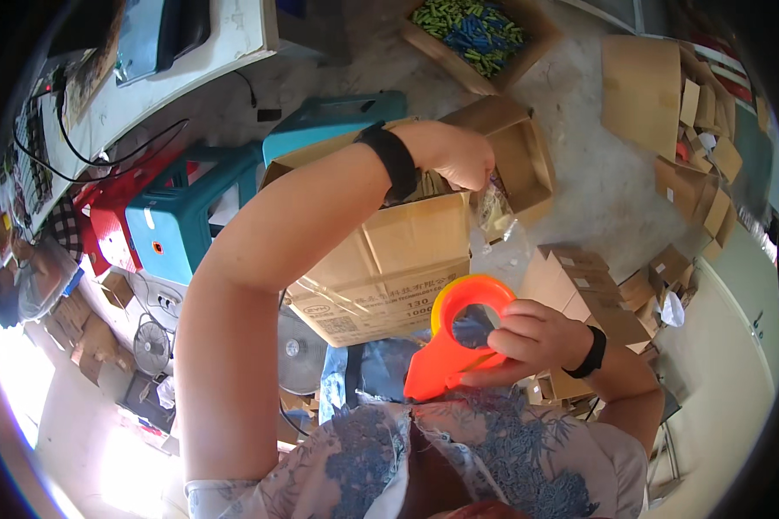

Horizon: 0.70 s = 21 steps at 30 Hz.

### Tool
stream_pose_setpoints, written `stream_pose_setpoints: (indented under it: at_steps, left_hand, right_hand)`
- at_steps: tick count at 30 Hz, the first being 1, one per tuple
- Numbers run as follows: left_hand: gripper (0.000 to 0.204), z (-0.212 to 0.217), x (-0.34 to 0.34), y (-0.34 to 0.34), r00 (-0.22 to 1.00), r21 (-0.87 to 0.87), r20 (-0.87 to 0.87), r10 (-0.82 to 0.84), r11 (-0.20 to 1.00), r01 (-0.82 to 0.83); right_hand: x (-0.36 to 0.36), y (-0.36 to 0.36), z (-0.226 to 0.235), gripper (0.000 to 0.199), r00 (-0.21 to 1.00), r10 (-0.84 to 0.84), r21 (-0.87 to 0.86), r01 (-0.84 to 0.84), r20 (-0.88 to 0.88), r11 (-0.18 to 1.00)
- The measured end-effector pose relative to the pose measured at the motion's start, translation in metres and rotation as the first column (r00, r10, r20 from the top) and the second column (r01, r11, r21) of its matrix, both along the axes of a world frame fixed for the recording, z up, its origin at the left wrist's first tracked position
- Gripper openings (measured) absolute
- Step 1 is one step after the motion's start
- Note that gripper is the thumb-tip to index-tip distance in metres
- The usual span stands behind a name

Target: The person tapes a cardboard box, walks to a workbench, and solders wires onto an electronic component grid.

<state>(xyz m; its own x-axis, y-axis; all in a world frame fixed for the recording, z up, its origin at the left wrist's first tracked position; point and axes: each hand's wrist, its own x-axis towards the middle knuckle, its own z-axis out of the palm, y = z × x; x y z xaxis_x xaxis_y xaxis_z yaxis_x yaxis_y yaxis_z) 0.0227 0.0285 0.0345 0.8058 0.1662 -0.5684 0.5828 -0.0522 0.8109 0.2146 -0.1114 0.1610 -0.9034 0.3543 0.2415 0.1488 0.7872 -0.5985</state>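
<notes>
My left arm stretches across a cardboard box [389, 251] with clear tape over its side and printing on it. My left hand [459, 157] is closed at the box's far right corner, and crumpled clear plastic [495, 212] hangs just below its fingers. Whether that is tape or a bag, I cannot tell. My right hand [537, 336] grips an orange tape dispenser [453, 346] with a yellow rim, close to my body and below the box. Inside the box, the contents are mostly hidden by my left forearm.
An open carton [528, 164] sits against the box's right side. Beyond it stands a carton [485, 82] of green and blue pieces. Teal stools [169, 221] are at left, near a white desk [225, 43]. Several cardboard boxes [640, 104] are piled at right; a fan [151, 346] stands lower left.
</notes>
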Motion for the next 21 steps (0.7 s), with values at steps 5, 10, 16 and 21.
stream_pose_setpoints:
  at_steps: [5, 10, 16, 21]
  left_hand:
    - [0.016, 0.020, 0.017, -0.002, 0.971, 0.081, 0.112, 0.211, 0.972, -0.221]
    - [0.018, 0.038, 0.019, -0.018, 0.986, 0.174, 0.056, -0.159, 0.974, 0.147]
    - [0.018, 0.051, 0.007, -0.027, 0.924, 0.322, -0.008, -0.382, 0.874, 0.364]
    - [0.011, 0.051, -0.019, -0.034, 0.832, 0.748, 0.337, -0.441, 0.662, 0.048]
  right_hand:
    - [-0.005, -0.007, -0.010, 0.057, 0.995, -0.078, -0.047, 0.075, -0.065, 0.996]
    - [0.002, -0.008, -0.015, 0.055, 0.992, -0.123, -0.048, 0.121, -0.032, 0.991]
    - [0.006, -0.016, -0.016, 0.057, 0.979, -0.201, -0.062, 0.198, -0.036, 0.978]
    - [0.007, -0.021, -0.013, 0.057, 0.971, -0.239, -0.130, 0.235, -0.015, 0.963]
